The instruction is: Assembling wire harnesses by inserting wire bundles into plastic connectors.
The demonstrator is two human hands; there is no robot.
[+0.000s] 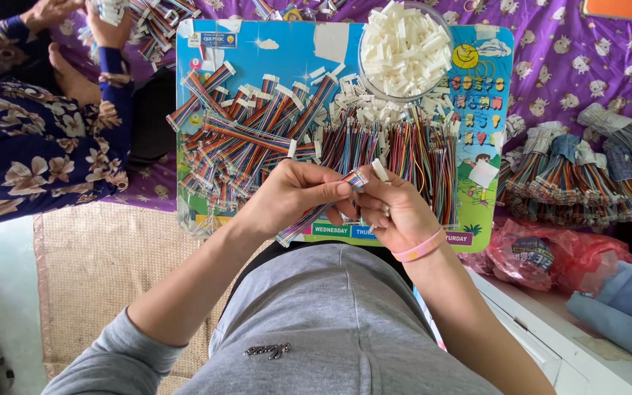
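- Left hand [294, 196] is covering the middle of the rainbow ribbon cable [316, 212]; its far end is blurring at the fingertips.
- Right hand [396, 212] is hiding its own palm side.
- At 10 o'clock, the co-worker's hands [107, 29] are being cut by the top edge.
- At 4 o'clock, the red plastic bag [565, 260] is hiding its contents.

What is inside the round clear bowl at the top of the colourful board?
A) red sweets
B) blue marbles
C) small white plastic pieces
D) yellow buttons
C: the round clear bowl at the top of the colourful picture board is heaped with small white plastic connector pieces, and more of them are spilled beside it.
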